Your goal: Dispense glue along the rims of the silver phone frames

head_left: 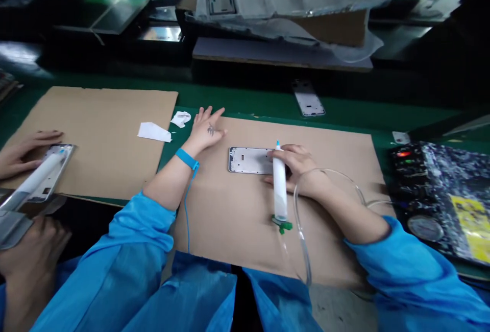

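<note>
Right hand (pixel 302 168) with white syringe (pixel 280 189) at one end of phone frame (pixel 250 161).

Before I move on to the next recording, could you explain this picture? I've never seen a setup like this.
No robot here: these are a person's two bare hands, seen from a camera worn on the head, looking forward and down. The right hand holds a white syringe with a green fitting at its lower end, by a flat phone-sized frame on a cardboard sheet. The left hand is spread and holds nothing; a blue strap circles its wrist. A clear hose loops near the right arm, and a speckled box stands at the right. The hands at the far left belong to a co-worker, with another frame.
</note>
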A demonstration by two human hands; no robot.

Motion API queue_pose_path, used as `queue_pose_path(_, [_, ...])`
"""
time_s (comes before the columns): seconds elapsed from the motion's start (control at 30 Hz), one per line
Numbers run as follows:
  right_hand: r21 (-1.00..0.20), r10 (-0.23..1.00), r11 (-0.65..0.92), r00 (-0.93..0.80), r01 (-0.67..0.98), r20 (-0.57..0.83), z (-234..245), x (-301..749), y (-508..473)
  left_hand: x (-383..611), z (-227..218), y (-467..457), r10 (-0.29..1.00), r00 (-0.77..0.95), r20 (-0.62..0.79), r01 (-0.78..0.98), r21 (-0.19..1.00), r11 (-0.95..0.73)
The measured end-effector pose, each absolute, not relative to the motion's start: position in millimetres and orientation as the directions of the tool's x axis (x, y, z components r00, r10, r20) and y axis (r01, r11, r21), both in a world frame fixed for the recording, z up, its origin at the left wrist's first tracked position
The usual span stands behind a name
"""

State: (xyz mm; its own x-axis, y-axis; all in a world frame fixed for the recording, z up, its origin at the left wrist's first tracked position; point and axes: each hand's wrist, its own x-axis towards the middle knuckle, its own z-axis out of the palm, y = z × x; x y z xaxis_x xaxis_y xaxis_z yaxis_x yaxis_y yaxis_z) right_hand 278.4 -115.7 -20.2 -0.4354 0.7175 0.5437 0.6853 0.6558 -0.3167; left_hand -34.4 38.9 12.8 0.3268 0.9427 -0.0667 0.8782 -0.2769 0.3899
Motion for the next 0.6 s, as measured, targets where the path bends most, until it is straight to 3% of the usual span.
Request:
queue_pose_path(0.2, [-0.321,0.717,0.656,-0.431,0.683,0.549,-16,263,-121,-43,10,42,0.938,0.345,-0.041,0.859,0.418,-0.297])
queue_pose_path(0.3, [-0.315,0.699,0.676,-0.445,0.666,0.559,-16,263,-121,-45,13,44,0.960,0.276,-0.057,0.885,0.405,-0.230])
queue_pose_path(0.5, [-0.362,0.641,0.756,-0.508,0.545,0.575,-25,259,-115,-40,19,49,0.968,0.168,-0.184,0.915,0.394,-0.084])
queue_pose_path(0.6, [-0.420,0.612,0.790,-0.547,0.446,0.570,-33,255,-110,-38,18,46,0.967,0.218,-0.132,0.895,0.423,-0.144])
